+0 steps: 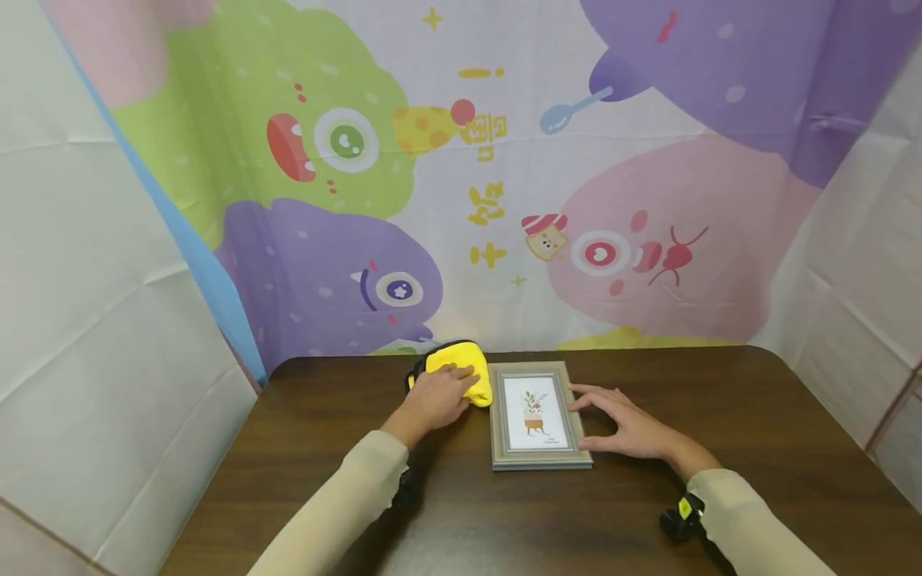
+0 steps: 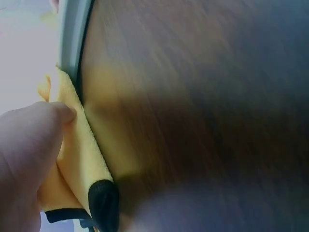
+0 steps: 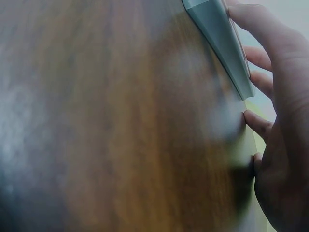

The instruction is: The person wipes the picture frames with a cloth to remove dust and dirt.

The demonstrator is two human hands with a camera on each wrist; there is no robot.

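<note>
1. The left hand [image 1: 437, 398] presses on and pinches a soft yellow cloth with black edging [image 1: 461, 360], its thumb against the fabric.
2. The right hand [image 1: 627, 424] is spread wide, thumb well apart from the fingers, touching the right edge of a rectangular grey-beige picture frame [image 1: 540, 461].
3. The frame lies flat, picture side up, near the far edge of a dark brown wood-grain table [image 1: 504, 520]; the cloth sits just left of it and seems to touch its left edge.
4. Tabletop stretches from the frame's near edge toward the person and out to both sides; behind, a printed cartoon fabric backdrop [image 1: 504, 320] rises at the table's far edge, leaving little room there.
5. Yellow Chinese characters [image 1: 487, 202] with an exclamation mark run sideways down the backdrop.
6. Inside the frame, a white plant print [image 1: 535, 416] carries small lettering at its lower right, too tiny to read.
</note>
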